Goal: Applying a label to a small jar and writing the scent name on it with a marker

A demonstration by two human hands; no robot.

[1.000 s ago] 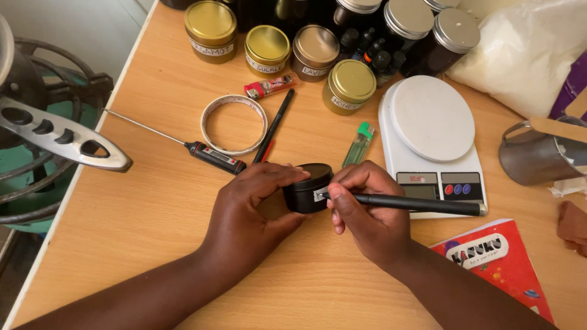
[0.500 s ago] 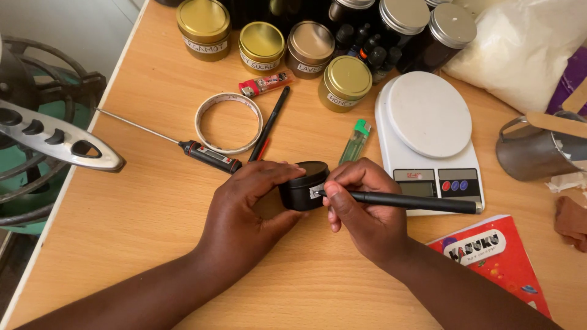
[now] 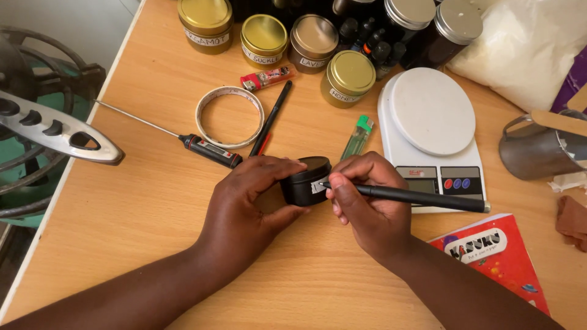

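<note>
1. The black tin point(image 3: 304, 182) stands on the wooden table point(image 3: 153, 201), between the two hands, with a small white label point(image 3: 318, 186) on its side wall.
2. The left hand point(image 3: 244, 208) is curled around the tin, fingers over the top edge, thumb below.
3. The right hand point(image 3: 367, 205) is closed on a black pen point(image 3: 416, 197), tip touching the label.
4. Just beyond the right hand: a green lighter point(image 3: 358, 137) and a white kitchen scale point(image 3: 431, 137).
5. Beyond the left hand: a probe thermometer point(image 3: 208, 150) and a tape roll point(image 3: 230, 117).
</note>
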